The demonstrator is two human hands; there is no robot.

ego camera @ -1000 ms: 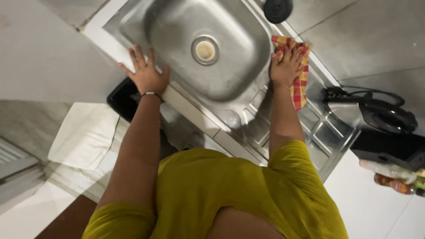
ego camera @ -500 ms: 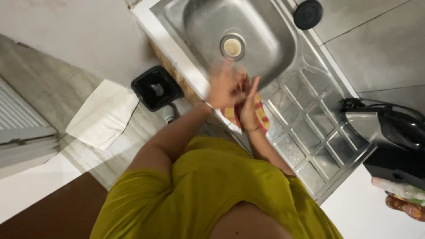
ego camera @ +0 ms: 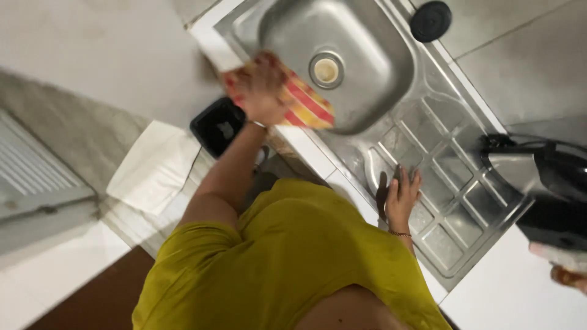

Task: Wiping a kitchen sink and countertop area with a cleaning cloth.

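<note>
Cloth [ego camera: 306, 105], checked red and yellow, lies over the steel sink's [ego camera: 367, 36] front rim, gripped by the left hand [ego camera: 257, 88]. Right hand [ego camera: 400, 194] rests flat, fingers spread, on the sink's ribbed drainboard [ego camera: 446, 177].

- A packet [ego camera: 557, 255] lies at the right edge of the view on the white counter, just below the dark appliance; only its pale pinkish-white rounded end shows, the rest is cut off by the frame.
- A second packet [ego camera: 570, 278] lies just beneath it, reddish-brown and orange with a glossy look, also cut off by the frame.
- No labels, signs or screens can be made out.
</note>
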